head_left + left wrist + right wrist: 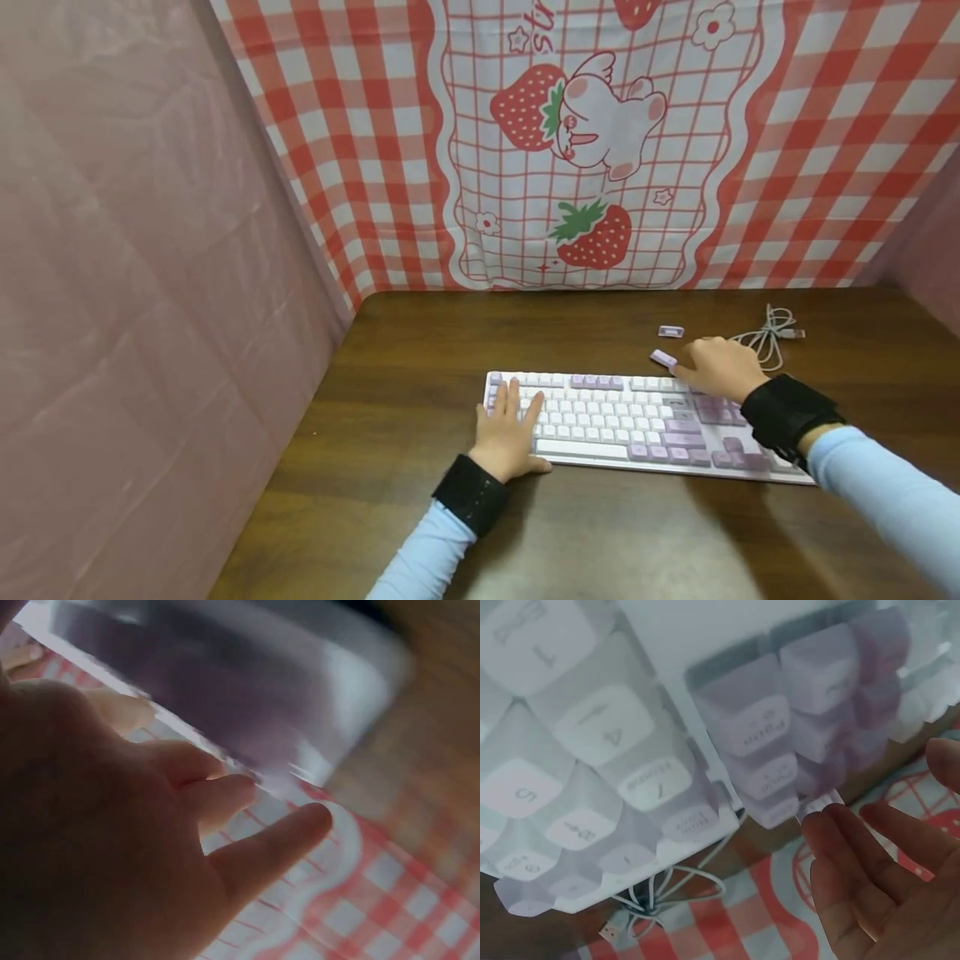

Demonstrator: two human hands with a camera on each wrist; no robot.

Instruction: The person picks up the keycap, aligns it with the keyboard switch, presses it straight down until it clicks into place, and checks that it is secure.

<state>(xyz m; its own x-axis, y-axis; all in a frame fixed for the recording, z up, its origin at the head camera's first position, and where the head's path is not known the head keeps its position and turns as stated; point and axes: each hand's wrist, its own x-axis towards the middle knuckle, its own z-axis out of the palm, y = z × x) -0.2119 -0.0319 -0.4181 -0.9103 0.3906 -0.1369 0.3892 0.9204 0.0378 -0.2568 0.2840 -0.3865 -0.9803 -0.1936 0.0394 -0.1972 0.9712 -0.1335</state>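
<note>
A white and lilac keyboard [581, 450] lies on the brown table. My left hand [504, 437] rests spread on its left end, thumb along the front edge. In the left wrist view, the left hand's fingers [262, 847] extend beside the blurred keyboard [202, 682]. My right hand [722, 367] reaches over the right part of the keyboard. Its fingertips are at one end of a small lilac keycap [663, 358] behind the keyboard. In the right wrist view, the right hand's fingers [870, 862] are fairly straight, thumb apart, with that keycap [821, 801] partly hidden at the fingertips.
A second loose keycap [671, 332] lies farther back, upside down. To its right is a bundled white USB cable [768, 337]. A red checked cloth [390, 167] with strawberries hangs behind the table, and a pink curtain [150, 292] hangs along the left.
</note>
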